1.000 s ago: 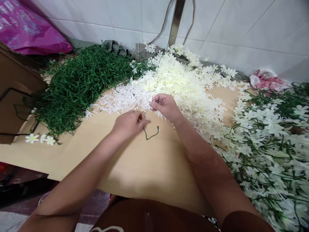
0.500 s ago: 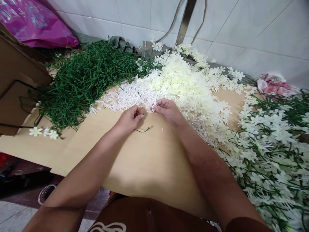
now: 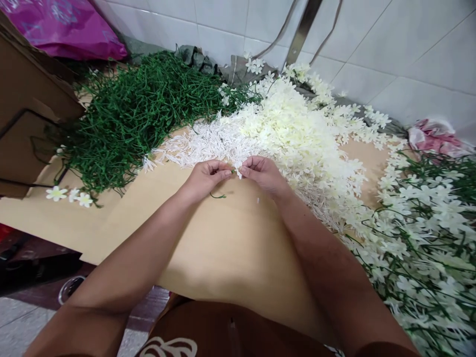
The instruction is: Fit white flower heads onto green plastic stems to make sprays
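Note:
My left hand (image 3: 208,178) pinches a thin green plastic stem (image 3: 219,196); one end pokes out at the fingertips and the other hangs below the palm. Opposite it, my right hand (image 3: 265,174) is closed on a small white flower piece (image 3: 238,170). Stem tip and flower piece are close together between the two hands; whether they touch I cannot tell. Just behind the fingers lies a heap of white stamen-like pieces (image 3: 211,144), and beyond it a mound of cream-white artificial blossoms (image 3: 293,124).
Green stems (image 3: 148,104) are piled at the left beside a cardboard box (image 3: 33,109). Stemmed white flowers (image 3: 427,238) spread over the right side. A purple bag (image 3: 70,29) and a pink-and-white crumpled bag (image 3: 439,136) lie near the tiled wall. Brown board (image 3: 219,248) covers the tabletop.
My left hand has raised the green stem and turned its tip toward the right hand. Both hands have drawn together. The camera view has shifted slightly.

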A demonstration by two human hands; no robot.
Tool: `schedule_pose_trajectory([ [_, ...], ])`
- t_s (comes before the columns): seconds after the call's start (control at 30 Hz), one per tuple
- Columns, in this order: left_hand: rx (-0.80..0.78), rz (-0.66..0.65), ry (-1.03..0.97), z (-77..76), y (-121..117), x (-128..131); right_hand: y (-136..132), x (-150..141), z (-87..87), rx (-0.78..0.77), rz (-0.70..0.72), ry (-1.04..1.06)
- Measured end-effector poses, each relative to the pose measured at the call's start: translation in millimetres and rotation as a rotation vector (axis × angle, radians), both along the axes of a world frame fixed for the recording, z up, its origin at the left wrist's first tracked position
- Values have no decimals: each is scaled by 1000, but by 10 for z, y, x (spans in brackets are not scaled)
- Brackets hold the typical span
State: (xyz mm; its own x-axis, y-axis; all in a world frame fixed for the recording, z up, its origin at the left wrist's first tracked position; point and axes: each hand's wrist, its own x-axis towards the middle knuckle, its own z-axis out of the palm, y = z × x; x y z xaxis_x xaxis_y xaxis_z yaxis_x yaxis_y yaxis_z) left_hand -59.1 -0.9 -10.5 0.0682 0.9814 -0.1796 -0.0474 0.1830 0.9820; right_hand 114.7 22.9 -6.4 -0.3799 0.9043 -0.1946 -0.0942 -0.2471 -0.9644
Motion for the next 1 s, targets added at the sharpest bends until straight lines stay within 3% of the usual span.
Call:
schedule_pose_trajectory([
  [0.2,-15,5,50,20,3,15,-7,-4,1,54,12,-77],
  [0.47,2,-45,135,34,15,-49,-43,-74,2,391,-45,-338],
  [0.77,-5,-120,223,28,50,-112,-56,-76,-123,309,9,-298],
  [1.0,-68,-107,122,115,19,-81,-93,-99,-102,317,-1,-221],
])
